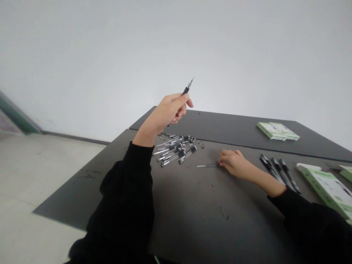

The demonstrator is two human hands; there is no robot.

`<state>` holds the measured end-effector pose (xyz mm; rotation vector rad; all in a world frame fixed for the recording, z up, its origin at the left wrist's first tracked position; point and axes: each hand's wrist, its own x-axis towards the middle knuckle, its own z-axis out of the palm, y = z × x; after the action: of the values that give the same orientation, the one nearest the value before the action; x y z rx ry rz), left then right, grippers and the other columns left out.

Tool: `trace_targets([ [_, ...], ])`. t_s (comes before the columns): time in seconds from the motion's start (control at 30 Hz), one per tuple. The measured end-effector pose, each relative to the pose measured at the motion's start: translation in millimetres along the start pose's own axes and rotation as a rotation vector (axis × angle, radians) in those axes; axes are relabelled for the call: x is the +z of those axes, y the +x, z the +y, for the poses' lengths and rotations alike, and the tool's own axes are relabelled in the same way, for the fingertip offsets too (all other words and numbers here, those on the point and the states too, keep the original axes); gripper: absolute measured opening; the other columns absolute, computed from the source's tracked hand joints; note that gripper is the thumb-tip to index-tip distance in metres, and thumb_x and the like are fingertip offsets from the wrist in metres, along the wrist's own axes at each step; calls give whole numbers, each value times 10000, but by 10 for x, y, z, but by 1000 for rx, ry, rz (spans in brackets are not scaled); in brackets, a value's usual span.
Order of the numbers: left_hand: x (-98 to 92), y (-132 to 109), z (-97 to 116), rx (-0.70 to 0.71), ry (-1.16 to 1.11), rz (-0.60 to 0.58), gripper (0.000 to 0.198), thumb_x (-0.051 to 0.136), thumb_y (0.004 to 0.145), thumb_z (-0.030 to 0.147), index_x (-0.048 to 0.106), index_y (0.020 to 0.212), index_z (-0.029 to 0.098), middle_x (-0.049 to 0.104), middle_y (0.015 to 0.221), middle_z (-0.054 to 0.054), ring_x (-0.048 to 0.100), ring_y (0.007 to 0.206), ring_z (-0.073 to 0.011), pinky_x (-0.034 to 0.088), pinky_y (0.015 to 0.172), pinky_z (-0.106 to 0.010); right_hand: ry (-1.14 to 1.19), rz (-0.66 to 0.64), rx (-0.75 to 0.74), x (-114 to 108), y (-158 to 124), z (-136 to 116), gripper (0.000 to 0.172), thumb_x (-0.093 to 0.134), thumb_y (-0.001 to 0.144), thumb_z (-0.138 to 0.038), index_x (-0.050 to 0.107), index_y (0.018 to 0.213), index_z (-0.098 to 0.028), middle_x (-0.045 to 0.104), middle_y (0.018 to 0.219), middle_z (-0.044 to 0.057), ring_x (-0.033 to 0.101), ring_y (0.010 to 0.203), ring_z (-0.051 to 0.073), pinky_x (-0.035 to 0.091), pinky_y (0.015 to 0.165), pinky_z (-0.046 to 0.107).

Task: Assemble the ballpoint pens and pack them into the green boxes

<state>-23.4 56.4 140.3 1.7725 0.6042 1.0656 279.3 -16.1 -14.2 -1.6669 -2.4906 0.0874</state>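
My left hand (171,108) is raised above the table, its fingers closed round a gel pen (186,90) with a black grip. The pen's bare tip points up and to the right. Low over the tabletop, my right hand (233,164) has its fingers pinched at the end of a thin, pale pen refill (205,166). That refill lies nearly flat, pointing left. Between the two hands, a loose pile of clear pens (174,154) with black grips is spread on the table, and small caps (202,145) lie at its right edge.
Several capped pens (286,174) lie side by side right of my right hand. Beyond them is a green and white box (327,189) with its flap open. Two flat boxes (277,131) rest on the far dark table (228,124), against a white wall (233,55).
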Motion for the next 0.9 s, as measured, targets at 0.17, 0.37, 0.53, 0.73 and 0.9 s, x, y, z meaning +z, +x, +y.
trace_targets([
  [0.17,29,-5,1,-8,10,0,287,415,1006,331,572,861,139,360,570,57,307,427,-24,195,446,-187,47,28,56,35,28,-58,198,553,875,-218,670,1033,-194,691,1093,120,642,1039,271,389,851,392],
  [0.37,36,4,-35,-26,8,-9,273,437,1005,326,563,854,139,360,579,57,298,432,-16,179,450,-186,46,60,-21,-162,754,-308,289,454,893,-138,703,1035,-161,715,1063,113,659,897,201,439,817,308],
  [0.53,46,5,-30,-39,33,-8,286,422,1014,327,561,853,137,357,583,58,308,438,-10,188,464,-176,6,6,-14,-72,1336,-446,266,512,861,-159,752,976,-171,749,1030,98,671,928,205,446,825,255],
  [0.73,49,-1,-7,-53,87,17,292,394,1018,315,581,880,138,356,593,58,328,451,-7,192,483,-174,-68,-78,52,39,1530,-520,218,576,844,-234,772,909,-164,771,960,121,702,890,243,468,777,285],
  [0.9,59,-6,2,-29,82,9,296,422,1011,325,580,835,148,371,593,51,323,446,-16,215,481,-189,-122,-95,68,69,1518,-608,199,603,839,-231,766,890,-129,768,971,173,709,940,288,476,810,324],
])
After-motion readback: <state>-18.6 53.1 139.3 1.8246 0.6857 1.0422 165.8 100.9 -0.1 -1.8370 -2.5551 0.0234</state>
